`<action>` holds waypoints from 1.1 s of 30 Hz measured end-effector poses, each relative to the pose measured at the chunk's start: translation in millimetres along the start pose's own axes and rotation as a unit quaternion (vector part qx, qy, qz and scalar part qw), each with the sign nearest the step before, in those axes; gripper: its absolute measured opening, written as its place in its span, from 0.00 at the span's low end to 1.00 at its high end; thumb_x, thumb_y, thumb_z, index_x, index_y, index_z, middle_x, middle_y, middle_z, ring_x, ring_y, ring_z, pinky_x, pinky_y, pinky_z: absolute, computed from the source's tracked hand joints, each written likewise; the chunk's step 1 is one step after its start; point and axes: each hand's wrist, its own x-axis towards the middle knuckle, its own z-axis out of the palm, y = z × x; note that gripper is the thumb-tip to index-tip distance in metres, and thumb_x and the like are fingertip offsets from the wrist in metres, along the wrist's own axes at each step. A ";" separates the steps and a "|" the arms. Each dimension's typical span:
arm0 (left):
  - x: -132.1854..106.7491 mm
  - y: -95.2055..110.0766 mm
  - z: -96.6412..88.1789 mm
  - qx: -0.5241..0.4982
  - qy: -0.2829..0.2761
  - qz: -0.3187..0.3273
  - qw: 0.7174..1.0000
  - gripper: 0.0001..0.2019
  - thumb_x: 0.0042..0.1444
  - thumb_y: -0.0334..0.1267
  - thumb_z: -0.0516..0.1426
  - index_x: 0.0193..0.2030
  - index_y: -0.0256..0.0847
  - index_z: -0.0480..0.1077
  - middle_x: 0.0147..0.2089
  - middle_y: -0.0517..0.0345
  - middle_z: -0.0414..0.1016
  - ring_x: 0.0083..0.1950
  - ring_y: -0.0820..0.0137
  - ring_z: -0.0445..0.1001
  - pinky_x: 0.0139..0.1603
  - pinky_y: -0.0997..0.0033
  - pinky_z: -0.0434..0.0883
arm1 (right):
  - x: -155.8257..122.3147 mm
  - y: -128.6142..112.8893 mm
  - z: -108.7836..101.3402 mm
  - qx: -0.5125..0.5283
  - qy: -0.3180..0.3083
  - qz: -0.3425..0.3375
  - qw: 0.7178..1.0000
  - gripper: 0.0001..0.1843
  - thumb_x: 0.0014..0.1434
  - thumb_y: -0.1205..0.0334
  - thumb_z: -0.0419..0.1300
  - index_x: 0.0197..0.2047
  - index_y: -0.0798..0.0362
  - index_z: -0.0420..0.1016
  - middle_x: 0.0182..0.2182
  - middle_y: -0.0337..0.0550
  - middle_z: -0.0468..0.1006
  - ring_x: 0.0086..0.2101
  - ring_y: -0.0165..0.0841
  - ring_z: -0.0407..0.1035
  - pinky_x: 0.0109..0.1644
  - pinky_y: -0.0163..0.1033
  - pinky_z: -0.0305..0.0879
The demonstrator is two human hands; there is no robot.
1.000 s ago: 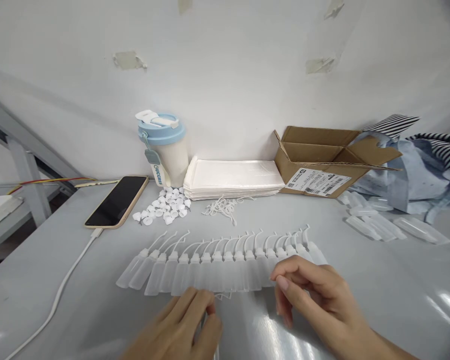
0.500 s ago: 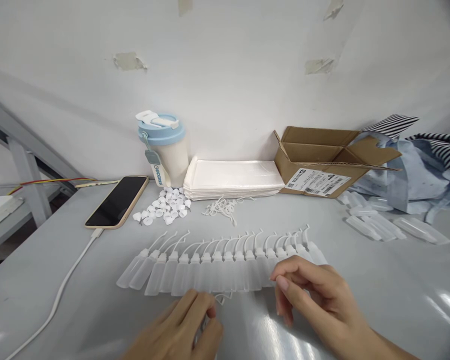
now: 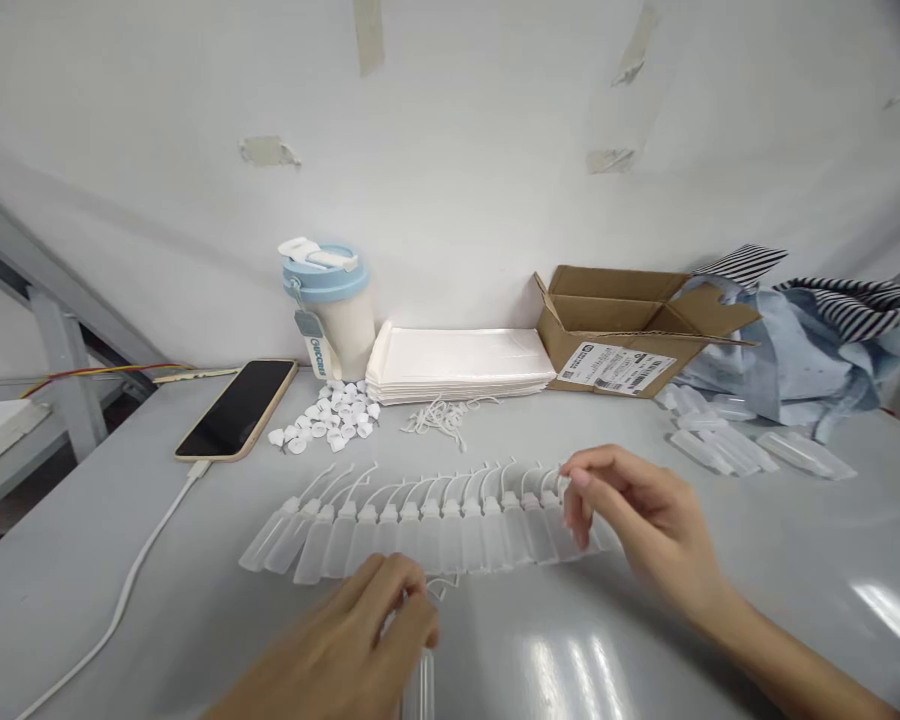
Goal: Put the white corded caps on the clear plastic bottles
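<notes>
A row of several small translucent squeeze bottles (image 3: 420, 530) with thin curved white nozzles lies side by side on the grey table (image 3: 720, 640). My left hand (image 3: 360, 640) is closed around one more clear bottle (image 3: 418, 690) at the near edge, just in front of the row, with a thin white nozzle piece by its fingertips. My right hand (image 3: 637, 515) hovers over the right end of the row, fingers curled in a loose pinch by the nozzle tips. Whether the fingers hold anything is hidden.
Behind the row lie a heap of white caps (image 3: 330, 420), loose white nozzles (image 3: 442, 415), a stack of white bags (image 3: 457, 355), a blue-lidded cup (image 3: 330, 305) and an open cardboard box (image 3: 630, 325). A phone (image 3: 236, 408) on a cable lies left; more bottles (image 3: 742, 445) and cloth right.
My right hand has moved up from the near side of the row to the nozzle tips at its right end. The camera has tilted slightly. My left hand stays closed on its bottle.
</notes>
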 end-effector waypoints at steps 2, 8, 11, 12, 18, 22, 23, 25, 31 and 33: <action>3.8 2.6 -7.2 -0.039 -0.010 -0.057 0.998 0.09 0.53 0.36 0.57 0.42 0.45 0.64 0.44 0.57 0.68 0.39 0.67 0.71 0.37 0.73 0.70 | 9.5 0.2 -7.3 0.002 0.056 -0.013 0.998 0.08 0.63 0.60 0.56 0.32 0.51 0.72 0.18 0.33 0.74 0.16 0.26 0.68 0.24 0.32 0.65; 24.9 0.7 -21.6 -0.074 0.028 -0.177 0.981 0.07 0.63 0.38 0.45 0.38 0.45 0.63 0.43 0.59 0.69 0.37 0.68 0.71 0.36 0.69 0.68 | 40.8 7.8 -42.8 -0.082 0.191 -0.030 0.978 0.08 0.57 0.61 0.57 0.28 0.52 0.72 0.21 0.36 0.75 0.19 0.28 0.68 0.27 0.35 0.68; 41.0 -11.4 -28.6 -0.031 0.035 -0.147 0.988 0.10 0.63 0.36 0.44 0.41 0.45 0.65 0.44 0.59 0.71 0.39 0.67 0.72 0.40 0.67 0.69 | 54.0 22.6 -68.0 -0.118 0.244 -0.024 0.962 0.07 0.55 0.61 0.58 0.27 0.51 0.72 0.20 0.37 0.74 0.19 0.30 0.68 0.28 0.37 0.68; 48.0 -17.2 -31.0 -0.008 0.046 -0.135 0.990 0.10 0.63 0.36 0.44 0.41 0.44 0.66 0.44 0.58 0.71 0.40 0.66 0.72 0.42 0.65 0.70 | 56.9 28.8 -76.3 -0.125 0.263 -0.024 0.956 0.06 0.55 0.61 0.57 0.27 0.51 0.72 0.19 0.37 0.74 0.19 0.29 0.67 0.28 0.37 0.67; 102.5 -57.2 -40.4 0.055 0.074 -0.121 0.988 0.10 0.62 0.31 0.50 0.48 0.36 0.69 0.49 0.48 0.72 0.52 0.59 0.71 0.52 0.54 0.69 | 58.4 59.8 -110.8 -0.190 0.341 -0.005 0.921 0.05 0.52 0.62 0.55 0.26 0.50 0.71 0.18 0.37 0.73 0.19 0.33 0.67 0.27 0.39 0.65; 126.5 -74.1 -36.2 0.081 0.073 -0.109 0.988 0.14 0.63 0.40 0.56 0.54 0.38 0.67 0.54 0.50 0.70 0.49 0.62 0.73 0.48 0.55 0.73 | 58.5 64.3 -116.9 -0.217 0.345 0.001 0.913 0.05 0.50 0.61 0.55 0.26 0.50 0.70 0.18 0.39 0.74 0.19 0.35 0.70 0.29 0.40 0.67; 128.9 -76.6 -34.2 0.083 0.070 -0.103 0.989 0.15 0.63 0.40 0.56 0.54 0.38 0.67 0.54 0.50 0.70 0.49 0.62 0.73 0.48 0.55 0.73 | 59.0 64.2 -117.5 -0.223 0.346 0.001 0.911 0.05 0.51 0.61 0.54 0.26 0.50 0.70 0.18 0.40 0.75 0.20 0.36 0.70 0.29 0.41 0.67; 130.4 -79.4 -30.5 0.085 0.069 -0.092 0.990 0.14 0.63 0.40 0.56 0.54 0.39 0.67 0.54 0.50 0.70 0.49 0.63 0.73 0.48 0.55 0.73 | 59.8 63.2 -118.6 -0.239 0.345 0.000 0.908 0.06 0.52 0.61 0.53 0.27 0.50 0.70 0.20 0.41 0.76 0.21 0.36 0.71 0.29 0.41 0.67; 119.0 -71.2 -33.0 0.068 0.106 -0.070 0.990 0.13 0.64 0.35 0.51 0.53 0.37 0.69 0.55 0.47 0.72 0.57 0.59 0.70 0.58 0.53 0.67 | 58.3 60.3 -130.1 -0.360 0.283 0.028 0.888 0.09 0.58 0.65 0.50 0.32 0.52 0.71 0.24 0.42 0.79 0.26 0.36 0.74 0.34 0.39 0.69; 110.8 -65.6 -37.4 0.055 0.128 -0.071 0.988 0.18 0.63 0.33 0.45 0.55 0.35 0.68 0.59 0.45 0.70 0.59 0.57 0.68 0.59 0.55 0.66 | 57.6 62.8 -136.8 -0.421 0.233 0.052 0.875 0.07 0.56 0.69 0.54 0.32 0.53 0.73 0.26 0.44 0.80 0.30 0.38 0.75 0.36 0.40 0.69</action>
